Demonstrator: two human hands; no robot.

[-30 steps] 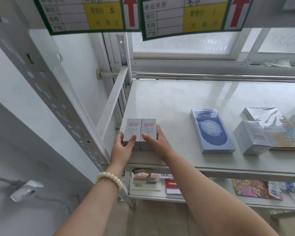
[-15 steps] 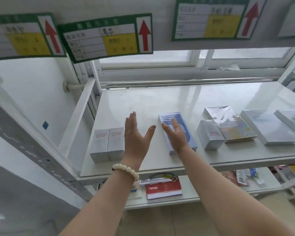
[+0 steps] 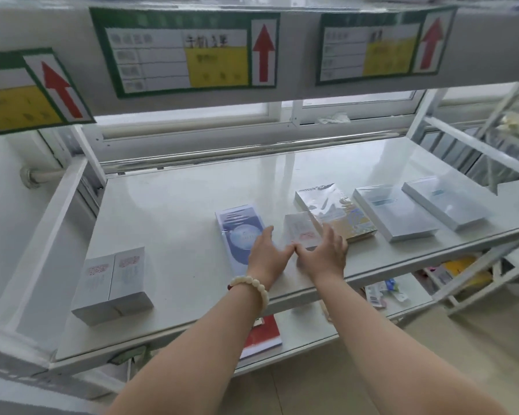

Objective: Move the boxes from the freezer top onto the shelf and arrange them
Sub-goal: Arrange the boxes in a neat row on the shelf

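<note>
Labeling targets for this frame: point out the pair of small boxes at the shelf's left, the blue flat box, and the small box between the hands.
pair of small boxes point(image 3: 114, 277): head view, top faces, at the seam.
blue flat box point(image 3: 237, 226): head view, top face, upper half.
small box point(image 3: 300, 227): head view, top face, above the hands.
</note>
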